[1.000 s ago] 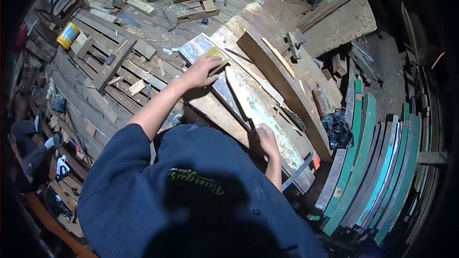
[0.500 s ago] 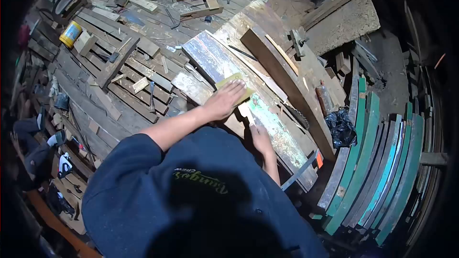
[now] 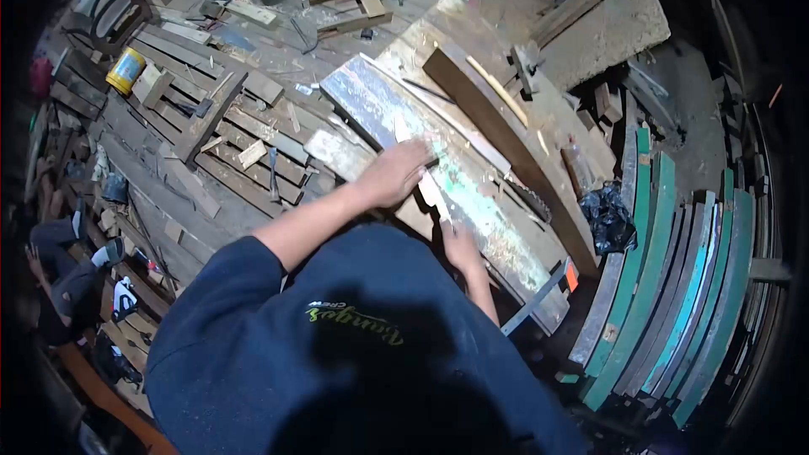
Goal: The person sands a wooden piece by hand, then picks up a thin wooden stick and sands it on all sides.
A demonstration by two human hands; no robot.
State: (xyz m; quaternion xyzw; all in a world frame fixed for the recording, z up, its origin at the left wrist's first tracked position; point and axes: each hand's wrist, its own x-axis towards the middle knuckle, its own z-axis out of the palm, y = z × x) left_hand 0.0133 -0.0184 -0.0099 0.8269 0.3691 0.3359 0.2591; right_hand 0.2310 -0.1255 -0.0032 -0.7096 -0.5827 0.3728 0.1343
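Note:
My left hand point(image 3: 394, 175) is bent over a slim pale piece of wood point(image 3: 430, 192), its fingers curled around it. The yellowish sandpaper seen under this hand earlier is hidden by the fingers now. Closer to my body, my right hand point(image 3: 461, 247) grips the lower end of the same piece. The wood lies slantwise over a paint-worn plank point(image 3: 484, 219) with white and green patches. Its upper tip shows just past my left fingers.
A dark brown board point(image 3: 497, 143) stands along the plank's right side. Near its lower end are a metal blade point(image 3: 535, 299) and a black plastic bag point(image 3: 608, 217). Green curved slats point(image 3: 645, 286) are stacked at right. A yellow tub point(image 3: 126, 70) stands left; another person point(image 3: 72, 265) sits lower left.
My left hand has turned and curled its fingers around the pale wood; the sandpaper has gone from sight. My right hand stays at the lower end. The view has shifted slightly.

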